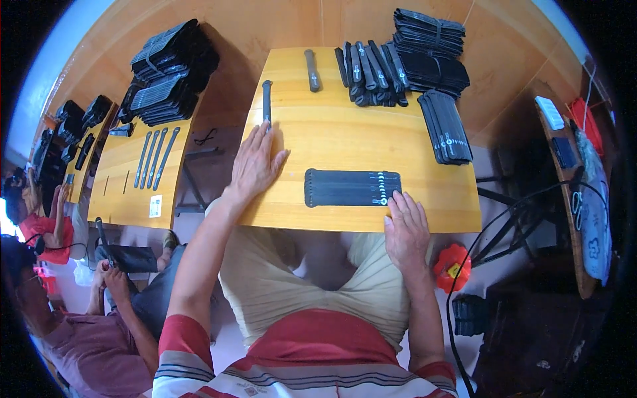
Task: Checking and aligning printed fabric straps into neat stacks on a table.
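Both hands lie open: left hand flat near the worktop's left edge, right hand fingertips on the flat black fabric strap bundle by the near edge; it looks light and limp, best pinched at an end.

Yellow wooden table in front of me. My left hand lies flat on it, fingertips touching the near end of a single black strap. My right hand rests at the near edge, fingers touching the right end of a flat row of black straps. Far right: stacked strap bundles. On the left, a second table with more straps; a person sits near it.
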{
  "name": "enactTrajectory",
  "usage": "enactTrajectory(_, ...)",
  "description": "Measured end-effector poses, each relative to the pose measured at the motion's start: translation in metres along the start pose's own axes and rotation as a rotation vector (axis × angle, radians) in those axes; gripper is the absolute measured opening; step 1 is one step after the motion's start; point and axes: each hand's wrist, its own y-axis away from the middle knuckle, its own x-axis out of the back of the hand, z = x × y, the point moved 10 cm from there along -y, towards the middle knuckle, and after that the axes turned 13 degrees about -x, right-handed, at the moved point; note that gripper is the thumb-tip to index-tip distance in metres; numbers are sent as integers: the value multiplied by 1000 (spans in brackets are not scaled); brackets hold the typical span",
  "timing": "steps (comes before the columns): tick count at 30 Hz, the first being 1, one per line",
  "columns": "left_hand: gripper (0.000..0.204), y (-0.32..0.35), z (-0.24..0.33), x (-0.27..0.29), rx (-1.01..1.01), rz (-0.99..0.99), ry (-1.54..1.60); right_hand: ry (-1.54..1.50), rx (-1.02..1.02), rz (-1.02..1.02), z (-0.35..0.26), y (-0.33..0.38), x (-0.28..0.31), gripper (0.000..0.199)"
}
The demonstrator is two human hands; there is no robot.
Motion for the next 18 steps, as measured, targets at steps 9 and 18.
enactTrajectory(9,68,48,38,14,23,-252,75,5,2,21,-1,0,-1,41)
enactTrajectory(18,38,123,102,82,-117,-150,39,-78,87,144,-20,11,15,40)
